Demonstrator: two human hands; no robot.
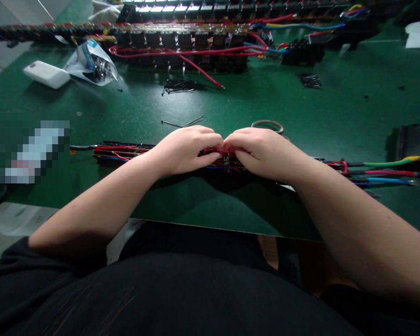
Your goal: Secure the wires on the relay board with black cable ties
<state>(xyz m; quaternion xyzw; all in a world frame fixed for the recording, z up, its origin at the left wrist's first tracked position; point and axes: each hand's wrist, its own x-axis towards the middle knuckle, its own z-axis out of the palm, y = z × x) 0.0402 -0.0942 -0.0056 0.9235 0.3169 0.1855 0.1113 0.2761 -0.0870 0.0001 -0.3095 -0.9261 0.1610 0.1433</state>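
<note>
A long bundle of red, blue, black and green wires [119,153] lies across the green table [336,107], from left to right in front of me. My left hand [187,149] and my right hand [261,151] meet over its middle, knuckle to knuckle. Both have their fingers curled and pinched on the red wires of the bundle. What lies under the fingers is hidden. The bundle's right end [388,172] fans into green, yellow, red and blue wires.
Loose black cable ties [182,123] and a tape roll [268,125] lie just beyond my hands. Farther back are a ties pile [177,86], a clear bag [91,63], a white box [46,73], and rows of black components with wiring [196,42]. A black part [411,140] sits at right.
</note>
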